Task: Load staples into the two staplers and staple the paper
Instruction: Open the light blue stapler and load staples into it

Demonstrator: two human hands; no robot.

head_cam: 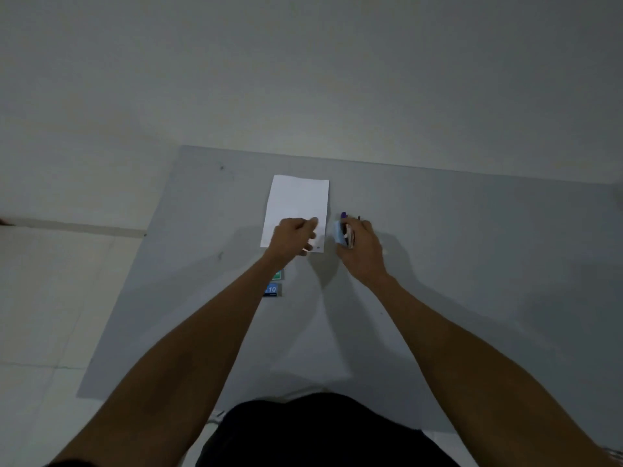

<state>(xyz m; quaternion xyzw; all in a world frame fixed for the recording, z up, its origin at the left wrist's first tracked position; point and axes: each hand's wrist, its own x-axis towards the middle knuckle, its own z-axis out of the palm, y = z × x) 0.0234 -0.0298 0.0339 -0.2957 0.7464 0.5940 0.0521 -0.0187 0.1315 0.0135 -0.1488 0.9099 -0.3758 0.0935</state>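
Stapling step, by the look of it. The paper lies flat on a grey mat spread over the floor, long side running away from the person. The left hand sits on the sheet's near-right part, fingers curled down onto it; can't tell whether it pinches the edge or just pins the sheet. The right hand is just beside the paper's right edge, fingers wrapped round a light-blue stapler, w/ dark metal parts showing between them. A purple tip pokes out just beyond that hand, prob. the 2nd stapler, mostly hidden. There's a small dark mark at the paper's near-right corner, poss. a staple already in, but it's too small to be sure. Two small boxes, prob. staples, lie near the left wrist: a green box, partly under the arm, and a blue box marked "10". Loading seems done for at least the blue stapler. The next move calls for lifting a corner or edge of the sheet w/ the left hand, sliding the stapler's mouth over it, squaring up, then a firm squeeze; the sheet must be kept from skating on the mat.
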